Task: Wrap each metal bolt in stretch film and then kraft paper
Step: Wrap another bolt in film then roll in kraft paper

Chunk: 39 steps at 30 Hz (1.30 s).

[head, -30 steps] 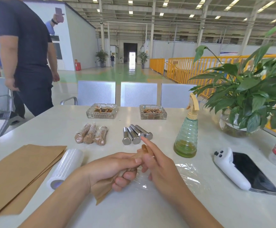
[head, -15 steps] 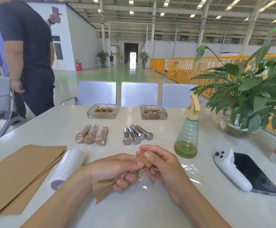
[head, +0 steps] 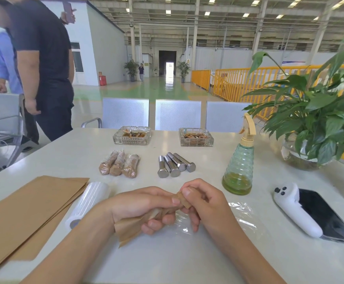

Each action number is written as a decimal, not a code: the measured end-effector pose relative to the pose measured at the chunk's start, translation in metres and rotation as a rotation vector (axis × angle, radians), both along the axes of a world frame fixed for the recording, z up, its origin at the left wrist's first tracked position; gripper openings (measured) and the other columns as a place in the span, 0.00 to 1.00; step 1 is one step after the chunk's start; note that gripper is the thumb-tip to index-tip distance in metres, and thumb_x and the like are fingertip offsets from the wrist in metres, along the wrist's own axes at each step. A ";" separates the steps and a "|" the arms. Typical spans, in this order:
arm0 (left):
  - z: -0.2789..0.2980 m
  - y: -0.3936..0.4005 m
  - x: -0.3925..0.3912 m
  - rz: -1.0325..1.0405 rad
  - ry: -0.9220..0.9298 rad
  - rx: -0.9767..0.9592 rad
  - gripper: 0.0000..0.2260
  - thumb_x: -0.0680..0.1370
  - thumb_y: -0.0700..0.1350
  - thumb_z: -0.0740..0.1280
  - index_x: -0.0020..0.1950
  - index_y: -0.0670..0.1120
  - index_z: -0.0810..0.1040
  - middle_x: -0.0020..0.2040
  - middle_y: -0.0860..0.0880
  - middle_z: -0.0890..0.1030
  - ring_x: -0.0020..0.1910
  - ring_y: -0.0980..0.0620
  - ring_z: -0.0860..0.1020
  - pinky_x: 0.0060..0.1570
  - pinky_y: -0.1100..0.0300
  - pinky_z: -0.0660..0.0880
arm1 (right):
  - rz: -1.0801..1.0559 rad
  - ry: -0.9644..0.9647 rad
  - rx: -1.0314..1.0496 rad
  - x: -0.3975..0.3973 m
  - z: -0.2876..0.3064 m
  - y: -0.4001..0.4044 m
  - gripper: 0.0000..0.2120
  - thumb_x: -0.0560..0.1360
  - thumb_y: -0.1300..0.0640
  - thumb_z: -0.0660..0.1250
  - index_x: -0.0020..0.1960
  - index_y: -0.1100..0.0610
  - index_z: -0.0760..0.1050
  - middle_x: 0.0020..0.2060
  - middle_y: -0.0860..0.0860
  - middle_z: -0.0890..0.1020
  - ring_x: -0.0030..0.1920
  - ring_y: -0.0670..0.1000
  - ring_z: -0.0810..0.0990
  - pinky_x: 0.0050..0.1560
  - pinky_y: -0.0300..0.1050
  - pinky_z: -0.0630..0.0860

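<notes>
Above the white table (head: 187,263), the left hand (head: 140,206) and right hand (head: 203,201) both curl around a brown kraft paper roll (head: 130,226), and the bolt inside is hidden.

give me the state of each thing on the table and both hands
left hand: grips paper-wrapped bolt
right hand: pinches the paper's end
paper-wrapped bolt: partly wrapped
bare bolts: four, unwrapped
wrapped bolts: three, finished
film roll: lying down
spray bottle: upright

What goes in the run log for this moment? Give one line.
step: kraft wrap | left hand and right hand: grip paper-wrapped bolt | wrapped bolts: three | bare bolts: four
</notes>
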<state>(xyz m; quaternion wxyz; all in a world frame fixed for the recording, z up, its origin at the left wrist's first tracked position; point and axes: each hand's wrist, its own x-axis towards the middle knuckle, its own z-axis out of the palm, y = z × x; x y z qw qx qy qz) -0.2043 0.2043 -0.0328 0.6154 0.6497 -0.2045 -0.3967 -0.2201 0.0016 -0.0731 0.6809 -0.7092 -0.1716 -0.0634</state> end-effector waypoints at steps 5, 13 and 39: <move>0.018 0.014 0.010 0.063 0.133 -0.169 0.28 0.84 0.62 0.52 0.72 0.45 0.77 0.68 0.33 0.77 0.51 0.44 0.85 0.37 0.60 0.80 | -0.012 0.087 0.236 0.000 0.004 -0.007 0.10 0.83 0.57 0.66 0.44 0.58 0.80 0.30 0.54 0.72 0.25 0.52 0.69 0.25 0.46 0.71; -0.005 -0.001 -0.002 0.406 0.178 -0.536 0.17 0.77 0.45 0.64 0.61 0.41 0.85 0.61 0.38 0.83 0.46 0.46 0.87 0.36 0.61 0.83 | 0.029 0.255 0.517 0.001 0.008 -0.013 0.07 0.77 0.54 0.69 0.45 0.56 0.82 0.31 0.53 0.70 0.25 0.49 0.67 0.24 0.43 0.69; -0.015 -0.082 -0.013 1.045 -0.176 -0.598 0.13 0.79 0.47 0.70 0.40 0.40 0.85 0.48 0.37 0.85 0.43 0.39 0.83 0.43 0.45 0.80 | 0.065 0.214 0.396 -0.002 0.008 -0.003 0.11 0.83 0.57 0.65 0.43 0.55 0.79 0.32 0.54 0.72 0.26 0.51 0.71 0.26 0.44 0.74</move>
